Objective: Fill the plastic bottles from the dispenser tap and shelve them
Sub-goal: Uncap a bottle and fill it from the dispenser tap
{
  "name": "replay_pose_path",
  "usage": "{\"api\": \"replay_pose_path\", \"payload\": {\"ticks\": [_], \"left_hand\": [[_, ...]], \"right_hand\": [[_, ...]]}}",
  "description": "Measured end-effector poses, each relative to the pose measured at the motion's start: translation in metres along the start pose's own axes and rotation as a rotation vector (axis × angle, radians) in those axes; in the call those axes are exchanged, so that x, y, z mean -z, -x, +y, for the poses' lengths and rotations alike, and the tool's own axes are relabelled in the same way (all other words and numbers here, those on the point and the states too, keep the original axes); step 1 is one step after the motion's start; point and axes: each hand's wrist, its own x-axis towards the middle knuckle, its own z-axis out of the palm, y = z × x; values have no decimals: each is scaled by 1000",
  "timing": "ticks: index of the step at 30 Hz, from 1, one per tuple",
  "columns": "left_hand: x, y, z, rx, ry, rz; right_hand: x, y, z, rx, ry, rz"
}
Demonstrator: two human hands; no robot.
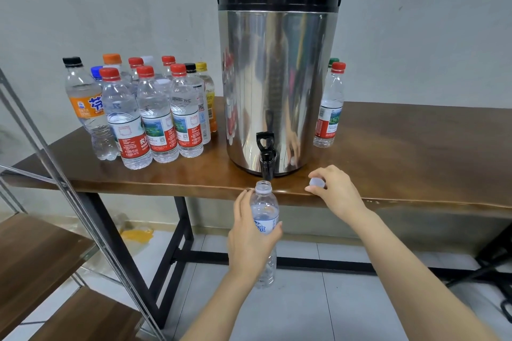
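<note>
A steel dispenser (277, 86) with a black lid stands on the wooden table (415, 152). Its black tap (266, 156) juts over the table's front edge. My left hand (250, 232) grips an uncapped clear plastic bottle (264, 202) upright, its mouth directly under the tap spout. No water stream is visible. My right hand (335, 188) rests at the table edge to the right of the tap and pinches the bottle's pale cap (317, 182) between its fingers.
Several capped bottles (144, 113) cluster on the table left of the dispenser. Two more bottles (329, 108) stand at its right. A metal-framed shelf with wooden boards (41, 252) sits at the lower left. The table's black legs (180, 230) stand on a tiled floor.
</note>
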Motion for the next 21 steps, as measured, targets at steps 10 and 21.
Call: {"api": "replay_pose_path", "payload": {"ticks": [10,21], "left_hand": [[-3,-16,3,-34,-62,-21],[-1,-29,-7,-61,12,-107]], "right_hand": [[-5,-6,7,2,32,23],[4,-5,-5,149,-72,205]]}}
